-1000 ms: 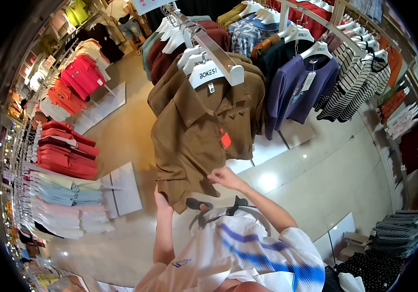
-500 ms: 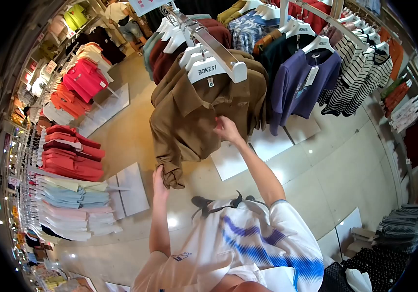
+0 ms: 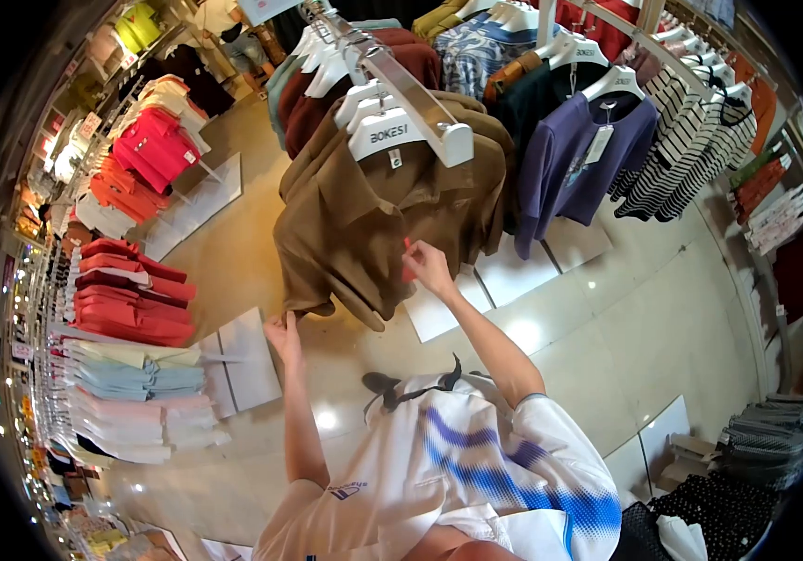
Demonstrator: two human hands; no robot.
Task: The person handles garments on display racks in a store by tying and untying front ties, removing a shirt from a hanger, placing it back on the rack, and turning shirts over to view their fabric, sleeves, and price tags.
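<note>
A brown shirt hangs on a white hanger at the front end of a metal rail, with more brown garments behind it. My left hand pinches the lower edge of the shirt's sleeve at its left side. My right hand has its fingers closed on a red tag at the front of the shirt. Part of the tag is hidden behind the fingers.
The metal rail reaches toward me above the shirt. A purple top and striped tops hang at the right. Racks with red garments line the left. A person stands at the far back. White base plates lie on the floor.
My right hand has risen from the shirt's lower edge to the red tag and now holds it. My left hand has moved up and left, drawing the sleeve outward.
</note>
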